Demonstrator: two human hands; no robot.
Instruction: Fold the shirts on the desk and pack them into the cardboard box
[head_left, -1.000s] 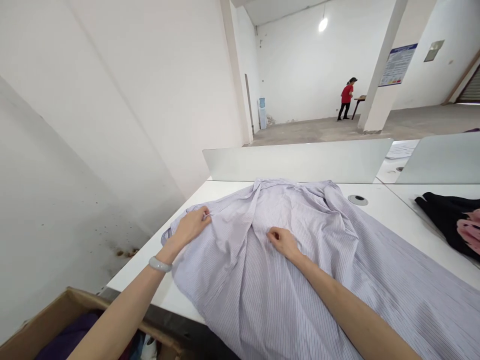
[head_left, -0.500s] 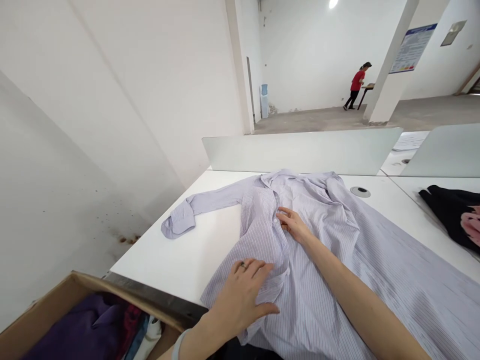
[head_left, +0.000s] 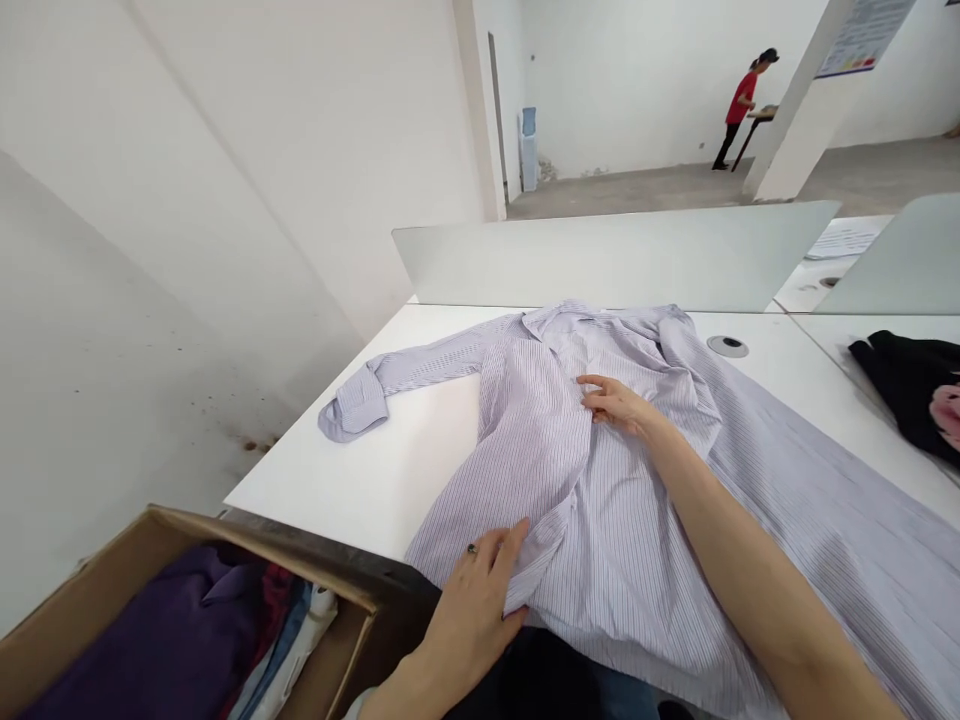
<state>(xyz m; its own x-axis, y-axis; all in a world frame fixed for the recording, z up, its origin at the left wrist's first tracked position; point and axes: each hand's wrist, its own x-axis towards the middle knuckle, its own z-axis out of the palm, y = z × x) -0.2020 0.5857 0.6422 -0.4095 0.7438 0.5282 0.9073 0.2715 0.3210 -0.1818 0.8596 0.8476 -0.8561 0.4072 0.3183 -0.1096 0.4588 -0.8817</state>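
Observation:
A striped, pale lilac button-up shirt lies spread on the white table, its front open and one sleeve stretched out to the left with the cuff turned back. My right hand pinches the front edge of the shirt about mid-chest, thumb and fingers close together. Lower down, near the hem, my left hand, which wears a ring, has its fingers over the cloth and the thumb at the edge below. Part of the fabric between the left thumb and fingers is hidden.
A cardboard box of folded clothes, purple on top, stands at the lower left. A dark garment with a pink patch lies at the right. A frosted divider runs along the table's back. Beyond it, a person in red stands at another table.
My left hand has closed from a spread pose onto the lower edge of the shirt. The right hand has shifted right, drawing the front edge with it. The camera view has tilted down.

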